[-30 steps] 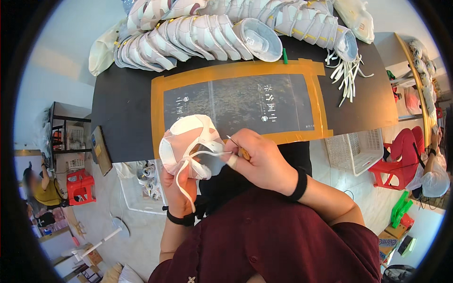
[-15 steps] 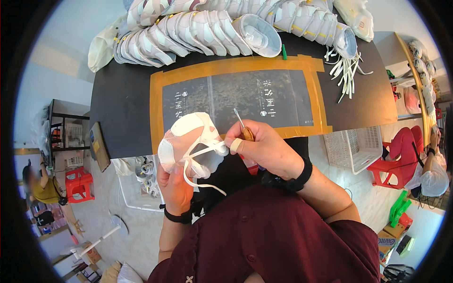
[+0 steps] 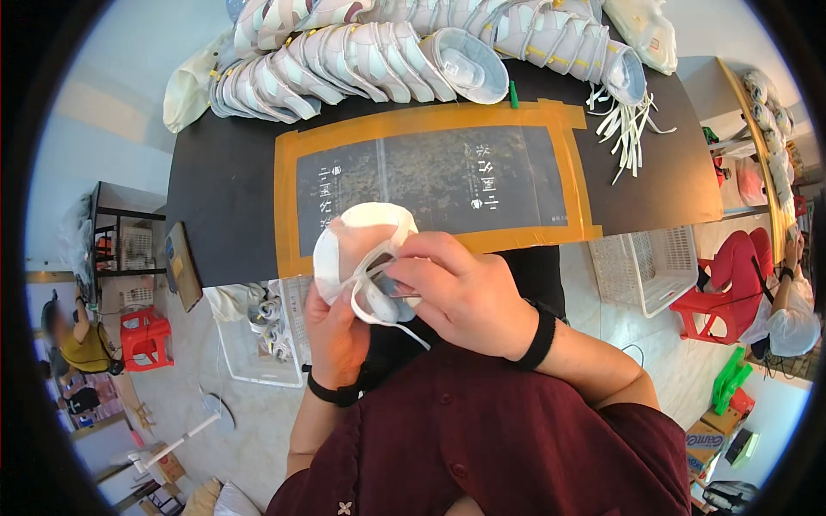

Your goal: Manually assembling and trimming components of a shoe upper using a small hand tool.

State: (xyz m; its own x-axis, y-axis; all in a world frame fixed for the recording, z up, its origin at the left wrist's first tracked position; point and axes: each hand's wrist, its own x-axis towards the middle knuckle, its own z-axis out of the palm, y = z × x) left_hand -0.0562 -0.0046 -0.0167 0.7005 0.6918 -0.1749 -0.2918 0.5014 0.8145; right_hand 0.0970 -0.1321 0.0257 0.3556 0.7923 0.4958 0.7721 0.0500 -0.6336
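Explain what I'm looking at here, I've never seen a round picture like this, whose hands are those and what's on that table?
The picture comes from a wide fisheye camera on a person's head, looking down, so edges bend. The left hand holds a white shoe upper from below. The right hand pinches its white lace with the fingers. Ahead is a black table with an orange-taped dark mat. Rows of white shoe uppers lie along the far edge, with loose white laces to the right. Another person sits at the far right.
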